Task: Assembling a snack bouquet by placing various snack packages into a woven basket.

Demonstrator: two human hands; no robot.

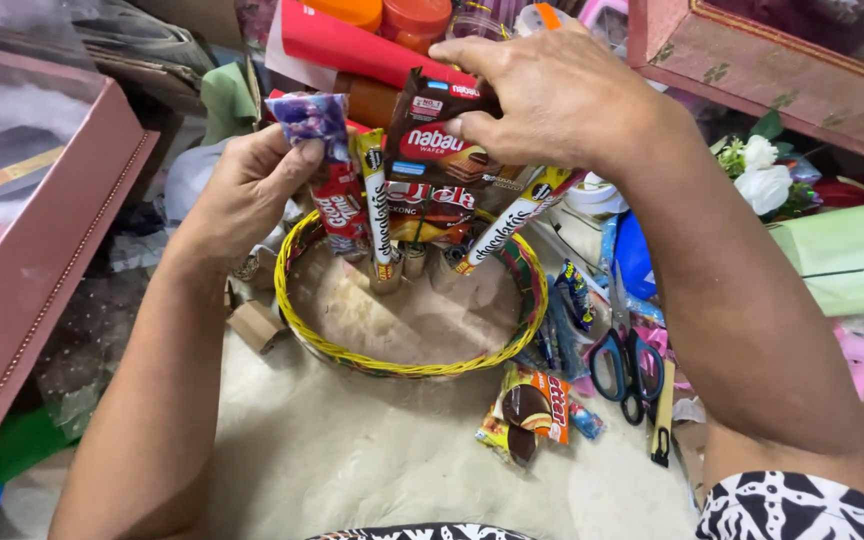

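A round woven basket with a yellow rim (404, 368) sits on the pale cloth, several snack packets standing upright along its far side. My left hand (247, 190) pinches a small purple and white wrapped sweet (310, 118) above a red snack stick (340, 212). My right hand (552, 90) grips a dark brown and red wafer packet (434, 140) from above, held over the standing packets. A white stick packet (505, 224) leans to the right under that hand.
Blue-handled scissors (624, 366) and loose snack packets (534, 408) lie right of the basket. A pink box (22, 280) stands at left, another box (752, 70) at upper right. White artificial flowers (760, 180), green paper (852, 255) and orange-lidded jars (412, 20) crowd the back.
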